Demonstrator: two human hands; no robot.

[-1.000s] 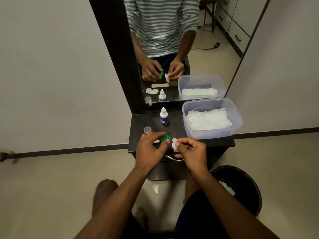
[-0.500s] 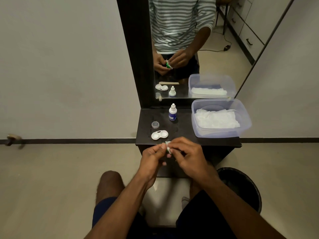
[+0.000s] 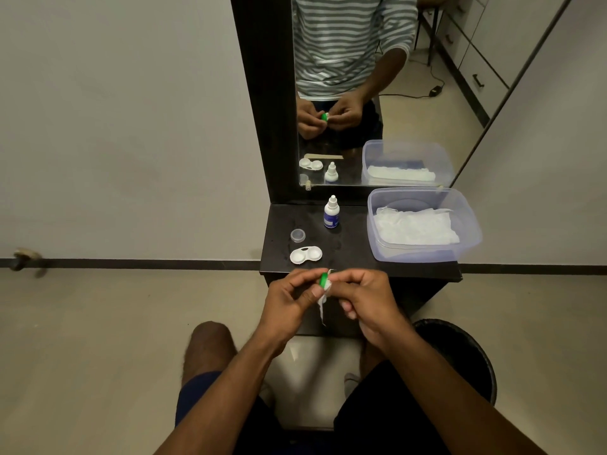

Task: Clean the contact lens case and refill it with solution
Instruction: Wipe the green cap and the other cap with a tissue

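Pinching green cap (image 3: 324, 279) in left hand (image 3: 289, 300), right hand (image 3: 364, 298) fingers curled, pressing white tissue (image 3: 322, 300) against it

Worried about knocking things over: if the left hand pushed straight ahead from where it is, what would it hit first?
Probably the white lens case on the black shelf, straight beyond the left hand, which holds the green cap. Depth is uncertain.

A small round green plastic cap (image 3: 323, 279) shows against a scrap of white tissue (image 3: 322, 298). At its twelve o'clock lies a white twin-well lens case (image 3: 305, 255); further up stands a white dropper bottle with a blue label (image 3: 331, 213). At two o'clock, a translucent bluish plastic tub (image 3: 423, 254) holds white wipes (image 3: 415, 226). The shelf (image 3: 351, 254) is glossy black.
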